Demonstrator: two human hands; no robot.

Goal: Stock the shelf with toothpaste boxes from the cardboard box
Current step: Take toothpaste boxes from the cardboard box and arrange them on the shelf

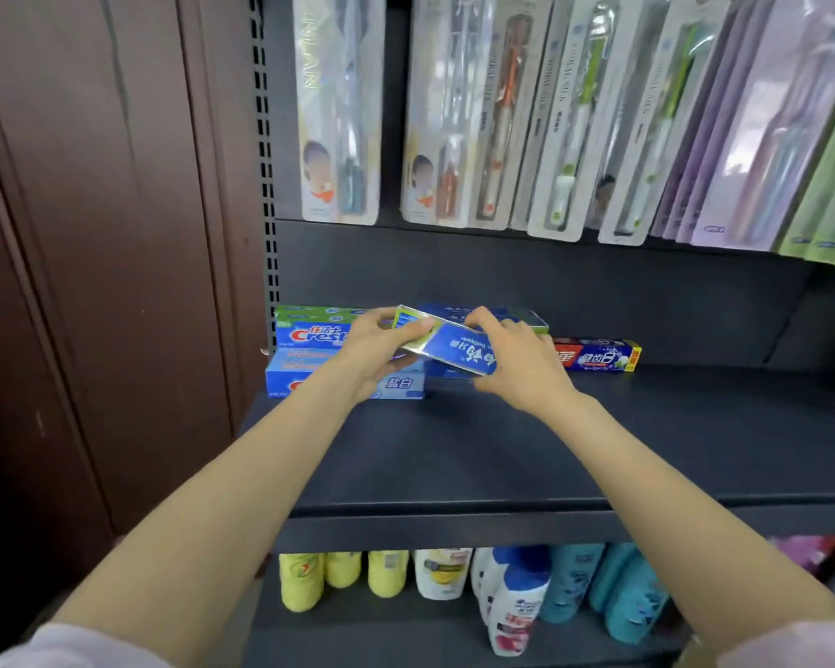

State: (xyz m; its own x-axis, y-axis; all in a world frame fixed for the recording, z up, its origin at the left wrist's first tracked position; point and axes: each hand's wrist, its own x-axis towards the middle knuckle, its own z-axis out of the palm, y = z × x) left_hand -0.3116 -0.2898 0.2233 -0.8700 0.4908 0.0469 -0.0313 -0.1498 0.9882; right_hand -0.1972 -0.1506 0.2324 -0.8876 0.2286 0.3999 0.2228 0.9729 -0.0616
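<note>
Both hands are placing a blue toothpaste box (tilted, printing upside down) just right of the Crest stack. Left hand and right hand each grip an end; next it needs levelling and setting down on the shelf.

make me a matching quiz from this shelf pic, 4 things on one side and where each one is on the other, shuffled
Things
1. blue toothpaste box
2. Crest boxes
3. toothbrush packs
4. shampoo bottles

Places
A. hanging above the shelf
B. on the shelf below
C. held in both hands
D. stacked at the shelf's left end

Pairs: 1-C, 2-D, 3-A, 4-B
</note>
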